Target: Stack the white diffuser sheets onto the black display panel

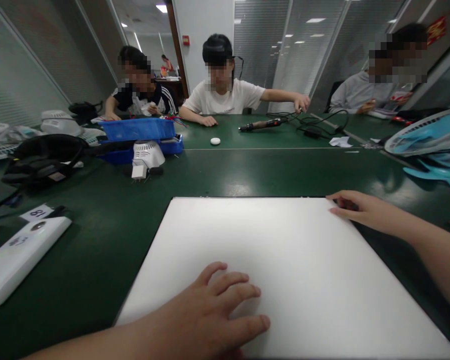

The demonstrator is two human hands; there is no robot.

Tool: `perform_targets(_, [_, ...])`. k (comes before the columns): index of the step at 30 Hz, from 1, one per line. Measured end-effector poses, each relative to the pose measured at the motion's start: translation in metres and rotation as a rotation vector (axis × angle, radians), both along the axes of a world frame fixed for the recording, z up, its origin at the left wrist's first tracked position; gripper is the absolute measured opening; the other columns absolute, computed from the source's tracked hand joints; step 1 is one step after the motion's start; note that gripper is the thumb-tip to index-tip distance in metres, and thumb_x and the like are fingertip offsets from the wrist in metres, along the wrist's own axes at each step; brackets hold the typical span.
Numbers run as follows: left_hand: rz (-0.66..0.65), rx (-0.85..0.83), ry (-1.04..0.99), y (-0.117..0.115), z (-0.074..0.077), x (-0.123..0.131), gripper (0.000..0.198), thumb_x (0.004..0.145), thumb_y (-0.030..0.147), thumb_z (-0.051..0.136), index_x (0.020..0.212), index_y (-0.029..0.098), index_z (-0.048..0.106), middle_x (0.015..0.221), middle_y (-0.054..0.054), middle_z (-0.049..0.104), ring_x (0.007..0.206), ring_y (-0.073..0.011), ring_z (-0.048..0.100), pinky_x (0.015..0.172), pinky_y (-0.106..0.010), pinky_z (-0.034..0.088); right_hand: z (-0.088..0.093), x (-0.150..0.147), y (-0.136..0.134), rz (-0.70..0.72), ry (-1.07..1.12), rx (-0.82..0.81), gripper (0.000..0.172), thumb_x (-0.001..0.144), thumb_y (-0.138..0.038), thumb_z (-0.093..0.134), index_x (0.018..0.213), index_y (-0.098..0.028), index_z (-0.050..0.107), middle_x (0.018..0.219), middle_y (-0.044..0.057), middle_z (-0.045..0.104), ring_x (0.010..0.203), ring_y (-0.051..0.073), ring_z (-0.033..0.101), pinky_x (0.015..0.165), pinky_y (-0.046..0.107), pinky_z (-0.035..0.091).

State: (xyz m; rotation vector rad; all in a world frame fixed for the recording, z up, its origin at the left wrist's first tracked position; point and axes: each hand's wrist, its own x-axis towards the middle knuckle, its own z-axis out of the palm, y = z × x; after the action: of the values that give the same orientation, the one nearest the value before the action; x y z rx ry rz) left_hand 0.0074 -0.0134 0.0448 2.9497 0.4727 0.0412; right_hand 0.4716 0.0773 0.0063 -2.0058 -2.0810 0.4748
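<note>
A large glowing white panel (285, 250) with a thin dark edge lies flat on the green table (217, 175) in front of me. Over its lower left part is my left hand (221, 310), fingers spread and holding nothing. At the panel's far right corner, my right hand (354, 206) has its thumb and fingers closed around the edge, the thumb on the near side.
Blue bins (138, 130) and a white device (148, 155) stand at the back left. A white case (26, 255) lies left. Across the table are a small white disc (215, 141), a black tool (260, 125), cables and three seated people. Blue-and-white items (431, 135) lie right.
</note>
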Motion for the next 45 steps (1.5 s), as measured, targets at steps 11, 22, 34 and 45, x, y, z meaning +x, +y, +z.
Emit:
perform_targets(11, [-0.031,0.198,-0.078,-0.008,-0.022,0.002,0.033,0.101,0.039,0.052,0.132,0.030,0.059,0.139,-0.002,0.064,0.124,-0.0258,0.061,0.105,-0.042,0.048,0.001,-0.001,0.001,0.008,0.033,0.025,0.059,0.083,-0.065,0.057,0.120,-0.020,0.066,0.092,0.006,0.063,0.079,0.019,0.057,0.073,0.033,0.045])
perform_targets(22, [-0.091,0.256,-0.181,0.003,-0.023,-0.001,0.030,0.101,0.039,0.051,0.127,0.030,0.063,0.133,0.001,0.069,0.118,-0.0204,0.066,0.101,-0.033,0.052,0.013,-0.010,-0.005,-0.041,0.010,0.036,0.049,0.082,-0.057,0.057,0.116,-0.023,0.067,0.093,0.004,0.068,0.081,0.019,0.061,0.075,0.033,0.047])
perform_targets(34, [0.896,-0.042,-0.144,0.129,-0.045,-0.070,0.065,0.103,0.047,0.031,0.149,0.003,0.040,0.162,-0.018,0.032,0.152,-0.0322,0.025,0.124,-0.047,0.021,0.024,-0.031,-0.015,0.007,-0.298,0.062,0.049,0.085,-0.019,0.044,0.131,-0.019,0.062,0.106,0.008,0.071,0.093,0.021,0.065,0.080,0.030,0.047])
perform_targets(45, [0.898,-0.100,-0.087,0.122,-0.041,-0.061,0.066,0.103,0.049,0.033,0.151,0.004,0.040,0.163,-0.017,0.030,0.154,-0.0342,0.017,0.124,-0.048,0.016,0.028,-0.085,-0.028,-0.059,-0.665,-0.032,0.065,0.091,-0.013,0.035,0.157,-0.014,0.035,0.112,0.021,0.070,0.097,0.031,0.068,0.076,0.037,0.049])
